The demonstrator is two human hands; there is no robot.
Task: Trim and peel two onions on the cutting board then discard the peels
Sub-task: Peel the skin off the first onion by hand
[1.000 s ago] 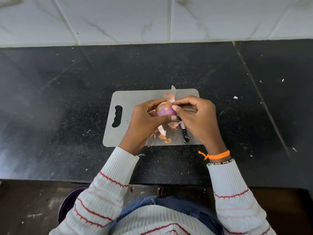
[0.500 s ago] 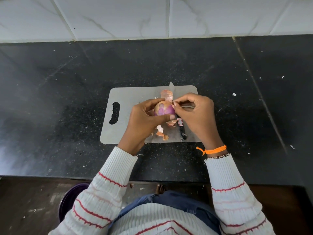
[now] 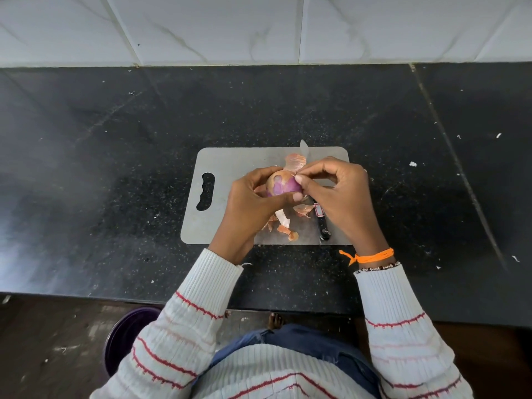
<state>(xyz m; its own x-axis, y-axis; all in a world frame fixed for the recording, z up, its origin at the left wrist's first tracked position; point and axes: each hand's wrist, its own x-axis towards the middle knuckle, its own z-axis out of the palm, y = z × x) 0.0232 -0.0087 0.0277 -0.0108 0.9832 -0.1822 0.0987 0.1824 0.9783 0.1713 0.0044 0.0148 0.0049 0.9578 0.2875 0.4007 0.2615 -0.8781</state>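
Note:
A partly peeled onion (image 3: 280, 184), purple where the skin is off and tan elsewhere, is held above the grey cutting board (image 3: 227, 165). My left hand (image 3: 253, 203) grips it from the left and below. My right hand (image 3: 336, 194) pinches a flap of papery skin (image 3: 295, 162) at the onion's top right. Loose peels (image 3: 283, 224) lie on the board under my hands. A knife lies on the board, its black handle (image 3: 322, 226) near the front edge and its blade tip (image 3: 303, 146) past the far edge. Only one onion is in sight.
The board lies on a black stone counter (image 3: 115, 182) backed by a white tiled wall (image 3: 259, 27). Small white scraps (image 3: 413, 164) dot the counter to the right. A purple bin (image 3: 126, 335) stands on the floor below the counter's front edge, left of my body.
My right hand's fingertips have shifted slightly up along the onion's top, pulling at the skin. My left hand keeps the same hold.

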